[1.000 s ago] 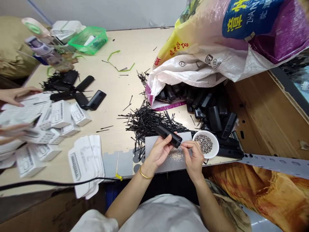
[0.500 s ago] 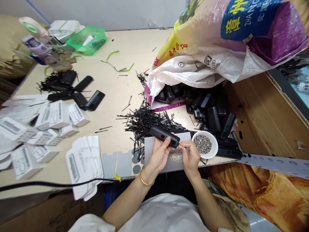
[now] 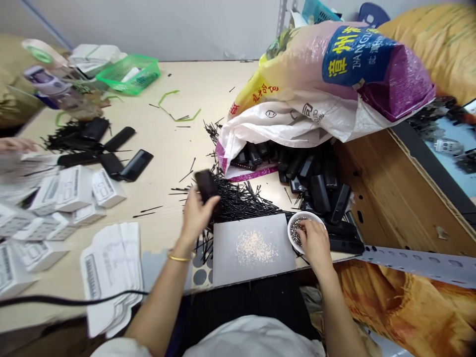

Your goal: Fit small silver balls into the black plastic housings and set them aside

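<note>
My left hand [image 3: 198,210] grips a black rectangular plastic casing [image 3: 206,184], slightly blurred by motion, above a heap of thin black sticks [image 3: 245,201]. At the white bowl [image 3: 290,233], my right hand [image 3: 315,242] reaches in with fingers curled together over small shiny metal pieces [image 3: 296,229]. Whatever its fingertips pinch is too small to make out. Between my hands lies a grey plate [image 3: 226,258] with tiny pale beige bits [image 3: 256,248] scattered over its middle.
More black casings [image 3: 320,193] spill from a printed woven sack [image 3: 290,99] at the right. Several black casings [image 3: 137,165], white boxes [image 3: 76,188] and flat cartons [image 3: 115,267] occupy the left. Another person's hand [image 3: 17,145] shows at the left edge. A green basket [image 3: 148,74] stands behind.
My hands have moved apart. The left carried the black casing leftward off the plate, over the stick heap; the right left the casing's end and entered the bowl. Another person's hand appeared at far left.
</note>
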`<state>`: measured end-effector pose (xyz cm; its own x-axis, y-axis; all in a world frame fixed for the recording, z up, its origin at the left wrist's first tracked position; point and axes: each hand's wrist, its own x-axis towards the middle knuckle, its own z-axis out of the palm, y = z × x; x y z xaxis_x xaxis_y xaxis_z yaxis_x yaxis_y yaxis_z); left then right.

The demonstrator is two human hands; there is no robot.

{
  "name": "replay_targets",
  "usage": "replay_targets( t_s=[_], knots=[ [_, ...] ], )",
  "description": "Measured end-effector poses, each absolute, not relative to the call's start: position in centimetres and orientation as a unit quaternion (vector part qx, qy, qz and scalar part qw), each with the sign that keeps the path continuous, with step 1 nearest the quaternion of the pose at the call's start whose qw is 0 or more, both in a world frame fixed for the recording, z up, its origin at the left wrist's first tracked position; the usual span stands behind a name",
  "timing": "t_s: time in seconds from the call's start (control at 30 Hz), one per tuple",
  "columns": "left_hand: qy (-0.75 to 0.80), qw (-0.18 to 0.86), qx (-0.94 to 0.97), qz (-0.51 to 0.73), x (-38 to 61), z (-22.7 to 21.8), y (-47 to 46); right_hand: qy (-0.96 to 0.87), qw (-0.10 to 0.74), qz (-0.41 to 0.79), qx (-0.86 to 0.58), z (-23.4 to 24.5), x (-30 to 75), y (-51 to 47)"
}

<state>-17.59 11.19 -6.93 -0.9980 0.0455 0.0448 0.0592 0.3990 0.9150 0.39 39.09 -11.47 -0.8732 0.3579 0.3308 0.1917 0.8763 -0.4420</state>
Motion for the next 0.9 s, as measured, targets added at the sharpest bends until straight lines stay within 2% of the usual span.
replay_targets(
  t_s=[0.1, 0.17, 0.2, 0.23, 0.3, 0.4, 0.5, 0.6, 0.77, 0.83, 0.9],
  knots=[
    [-0.902, 0.132, 0.001, -0.411, -21.6, -5.0, 9.8, -0.955, 0.195, 0.174, -0.141, -12.4, -0.1, 38.9],
    [-0.917, 0.182, -0.054, -0.351, -22.3, -3.8, 12.7, -0.954, 0.203, 0.17, -0.138, -12.5, -0.3, 38.6],
    [-0.914, 0.171, -0.095, -0.357, -22.1, -3.5, 15.4, -0.953, 0.208, 0.17, -0.138, -12.5, -0.3, 38.5],
    [-0.9, 0.105, -0.169, -0.388, -21.7, -3.3, 18.6, -0.952, 0.213, 0.171, -0.139, -12.4, -0.3, 38.4],
    [-0.878, 0.04, -0.269, -0.394, -20.7, -3.1, 25.6, -0.946, 0.221, 0.184, -0.151, -12.2, -0.2, 38.4],
    [-0.905, 0.017, -0.326, -0.273, -20.0, -3.2, 33.5, -0.925, 0.219, 0.25, -0.183, -11.7, -0.1, 38.6],
    [-0.931, -0.007, -0.293, -0.219, -20.5, -3.7, 34.8, -0.885, 0.197, 0.36, -0.218, -10.9, 0.1, 38.8],
    [-0.92, -0.023, -0.294, -0.257, -20.9, -4.3, 30.9, -0.822, 0.188, 0.472, -0.256, -10.0, 0.4, 39.0],
    [-0.849, 0.041, -0.316, -0.422, -18.0, -4.0, 22.5, -0.663, 0.171, 0.674, -0.277, -9.0, 0.6, 38.5],
    [-0.828, 0.022, -0.262, -0.495, -16.0, -3.7, 20.5, -0.614, 0.153, 0.728, -0.263, -8.7, 0.5, 37.9],
    [-0.771, -0.044, -0.153, -0.617, -14.1, -3.6, 19.3, -0.587, 0.139, 0.759, -0.245, -8.4, 0.4, 37.1]
  ],
)
